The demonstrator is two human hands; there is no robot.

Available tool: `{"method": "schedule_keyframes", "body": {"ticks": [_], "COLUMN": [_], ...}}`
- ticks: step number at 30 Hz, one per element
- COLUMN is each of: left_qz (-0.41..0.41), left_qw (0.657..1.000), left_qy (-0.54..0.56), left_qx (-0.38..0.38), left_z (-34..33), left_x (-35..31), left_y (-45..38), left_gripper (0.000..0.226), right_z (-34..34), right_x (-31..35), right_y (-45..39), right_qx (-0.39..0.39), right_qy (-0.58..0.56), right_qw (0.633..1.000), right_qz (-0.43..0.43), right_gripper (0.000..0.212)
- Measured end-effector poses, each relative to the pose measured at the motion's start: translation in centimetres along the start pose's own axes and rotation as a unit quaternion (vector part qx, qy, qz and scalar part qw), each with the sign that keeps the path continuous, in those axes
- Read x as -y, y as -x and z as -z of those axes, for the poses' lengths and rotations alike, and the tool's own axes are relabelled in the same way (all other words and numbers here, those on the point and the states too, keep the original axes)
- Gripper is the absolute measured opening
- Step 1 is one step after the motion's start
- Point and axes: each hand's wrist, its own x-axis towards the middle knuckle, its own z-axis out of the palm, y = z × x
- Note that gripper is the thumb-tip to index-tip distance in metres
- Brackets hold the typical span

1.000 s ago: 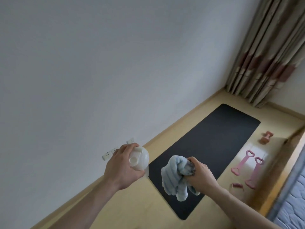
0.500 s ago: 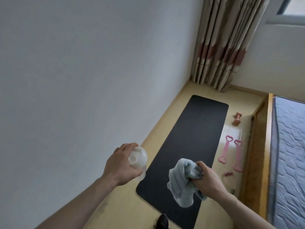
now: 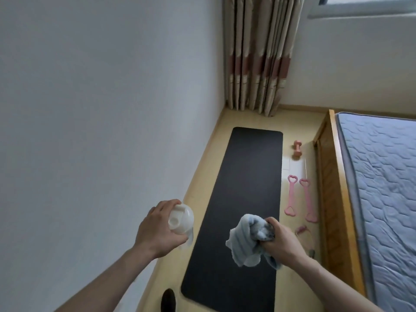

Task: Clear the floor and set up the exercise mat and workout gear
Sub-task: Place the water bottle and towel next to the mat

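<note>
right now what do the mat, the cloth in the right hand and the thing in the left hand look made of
Mat: probably foam or rubber, matte black, lying flat with no shine.
Cloth gripped by the right hand: soft terry-like fabric, pale blue, fuzzy and drooping in folds.
Bottle held by the left hand: likely plastic, smooth white lid over a translucent body.

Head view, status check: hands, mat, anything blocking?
Left hand grips white bottle; right hand grips blue towel. Black mat unrolled flat on floor. Nothing lies on it.
</note>
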Motion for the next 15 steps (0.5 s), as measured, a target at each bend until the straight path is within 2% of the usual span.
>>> {"method": "schedule_keyframes", "body": {"ticks": [15], "left_qz": [-0.147], "left_qw": [0.986], "left_qy": [0.0], "left_qx": [0.076], "left_z": [-0.3], "left_x": [1.0], "left_y": [-15.1], "left_gripper": [0.091], "right_z": [-1.9], "right_x": [0.5], "right_y": [-3.0], "right_qx": [-0.093], "right_qy": [-0.048], "right_qw": [0.987], "right_qz": [-0.121], "right_gripper": [0.029]}}
